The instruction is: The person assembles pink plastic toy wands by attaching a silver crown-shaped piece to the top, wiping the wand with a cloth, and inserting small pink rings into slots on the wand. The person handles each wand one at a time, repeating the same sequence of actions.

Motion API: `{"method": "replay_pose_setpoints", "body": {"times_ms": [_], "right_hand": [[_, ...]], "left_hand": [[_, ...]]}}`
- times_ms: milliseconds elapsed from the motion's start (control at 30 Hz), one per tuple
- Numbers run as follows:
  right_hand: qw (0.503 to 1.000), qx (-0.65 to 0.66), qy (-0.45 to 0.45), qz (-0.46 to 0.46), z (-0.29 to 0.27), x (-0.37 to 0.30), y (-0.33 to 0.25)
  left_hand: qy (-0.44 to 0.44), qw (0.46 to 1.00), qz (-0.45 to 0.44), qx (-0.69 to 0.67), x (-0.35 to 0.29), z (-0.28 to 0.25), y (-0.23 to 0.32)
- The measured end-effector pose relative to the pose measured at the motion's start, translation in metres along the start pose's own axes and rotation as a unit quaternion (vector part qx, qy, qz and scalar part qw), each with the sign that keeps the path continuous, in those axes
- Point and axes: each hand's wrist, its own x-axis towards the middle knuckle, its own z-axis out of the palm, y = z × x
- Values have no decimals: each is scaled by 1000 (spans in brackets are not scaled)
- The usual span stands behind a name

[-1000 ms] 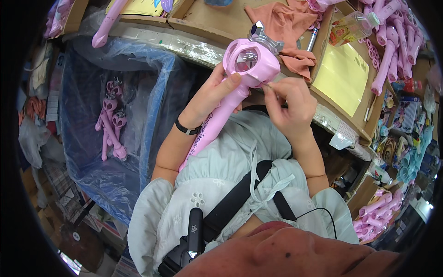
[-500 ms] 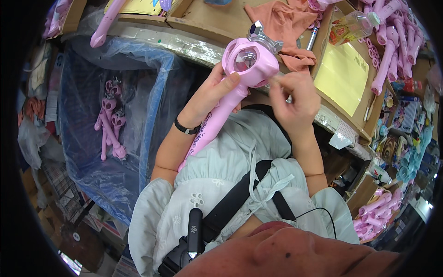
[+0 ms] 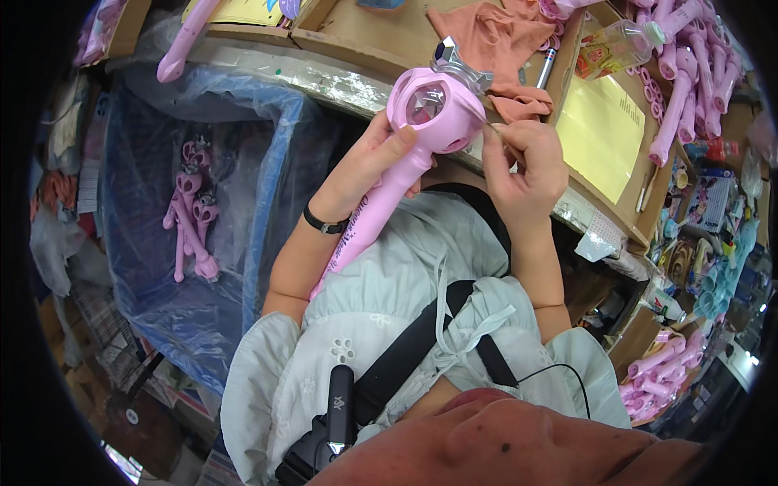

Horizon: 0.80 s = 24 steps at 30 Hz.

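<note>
A pink toy wand (image 3: pixel 374 204) lies slanted across my lap, its round windowed head pointing up and away. A silver crown (image 3: pixel 463 68) with a dark gem caps that head. My left hand (image 3: pixel 374 158) is wrapped round the wand's neck, thumb on top. Close to the right side of the head, my right hand (image 3: pixel 527 166) pinches a thin, dark, pointed sliver of a tool (image 3: pixel 496 130). Its tip meets the head's edge; the rest is hidden in my fingers, so I cannot tell its kind.
At my left stands a bin lined with blue plastic (image 3: pixel 279 186), holding several pink wands (image 3: pixel 190 215). Ahead, the workbench carries an orange cloth (image 3: pixel 486 40), a yellow sheet (image 3: pixel 604 134), a plastic bottle (image 3: pixel 620 49) and a pile of pink wand parts (image 3: pixel 705 73).
My right hand has drawn slightly right and turned, so the thin pointed tool now shows between its fingers. The wand and my left hand have barely shifted.
</note>
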Motion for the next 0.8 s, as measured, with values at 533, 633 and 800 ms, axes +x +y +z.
{"method": "replay_pose_setpoints", "body": {"times_ms": [533, 633, 800], "right_hand": [[999, 21, -26, -20, -1, 1, -1], [999, 14, -36, -12, -2, 2, -2], [999, 9, -33, -33, 0, 6, -2]], "left_hand": [[-10, 999, 7, -43, 0, -1, 0], [-10, 999, 4, -41, 1, -1, -1], [-27, 997, 2, -67, 2, -5, -3]]}}
